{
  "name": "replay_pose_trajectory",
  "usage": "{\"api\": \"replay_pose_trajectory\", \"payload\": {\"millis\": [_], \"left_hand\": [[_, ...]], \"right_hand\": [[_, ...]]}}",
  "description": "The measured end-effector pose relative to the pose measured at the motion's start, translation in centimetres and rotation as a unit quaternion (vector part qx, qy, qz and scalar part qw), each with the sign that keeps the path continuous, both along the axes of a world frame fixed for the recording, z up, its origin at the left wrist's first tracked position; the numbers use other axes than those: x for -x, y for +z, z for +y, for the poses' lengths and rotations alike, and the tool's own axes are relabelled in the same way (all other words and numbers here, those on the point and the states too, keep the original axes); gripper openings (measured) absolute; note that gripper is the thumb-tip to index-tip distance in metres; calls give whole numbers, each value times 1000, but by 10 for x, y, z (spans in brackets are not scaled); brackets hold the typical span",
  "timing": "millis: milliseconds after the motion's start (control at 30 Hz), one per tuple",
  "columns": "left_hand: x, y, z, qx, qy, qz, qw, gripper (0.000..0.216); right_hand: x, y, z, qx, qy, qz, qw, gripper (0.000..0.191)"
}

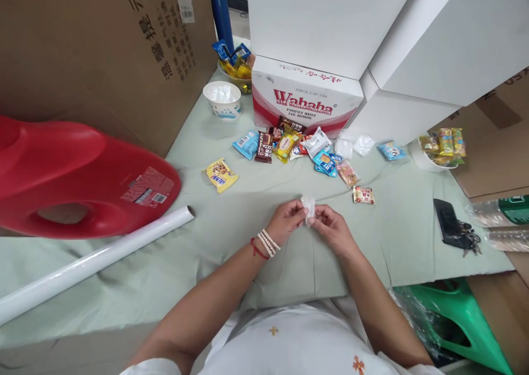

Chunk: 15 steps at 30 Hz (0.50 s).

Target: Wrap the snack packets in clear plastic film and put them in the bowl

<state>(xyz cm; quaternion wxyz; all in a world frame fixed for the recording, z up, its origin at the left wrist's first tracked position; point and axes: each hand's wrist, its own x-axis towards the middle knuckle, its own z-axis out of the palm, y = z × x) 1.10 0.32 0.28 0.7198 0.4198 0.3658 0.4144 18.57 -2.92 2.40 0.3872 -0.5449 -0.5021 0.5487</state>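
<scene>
A small, crumpled translucent plastic bag (pixel 307 207) is pinched between my two hands above the near part of the cloth-covered table. My left hand (pixel 289 216), with a beaded bracelet and a red cord at its wrist, grips it from the left. From the right, my right hand (pixel 330 227) holds its other side between thumb and fingers. Beyond them lies a loose pile of wrapped snacks, among them a yellow packet (pixel 286 145) and a brown cocoa packet (pixel 264 146). Nearest my right hand is a small red-and-cream packet (pixel 363 195).
A red plastic jug (pixel 95 171) and a white roll (pixel 124 248) lie left. A Wahaha box (pixel 306 96) stands behind the snacks. At left back is a paper cup (pixel 222 110); at right, a snack bowl (pixel 432 162), a phone (pixel 446 220), keys (pixel 469 237) and bottles (pixel 487 212).
</scene>
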Motion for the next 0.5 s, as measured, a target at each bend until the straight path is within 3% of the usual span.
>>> {"api": "replay_pose_trajectory", "payload": {"millis": [100,233,333,500], "left_hand": [[2,0,1,12,11,-18,1000,52],[2,1,1,-6,15,-45,999,46],[0,1,0,-20,-1,-55,998,41],[2,3,0,43,34,-76,996,36]], "right_hand": [[-14,3,1,-37,-102,-32,994,35],[-50,18,25,-120,-276,-121,946,30],[-71,30,49,-141,-307,-141,931,31],[-93,31,66,-137,-311,-140,930,35]]}}
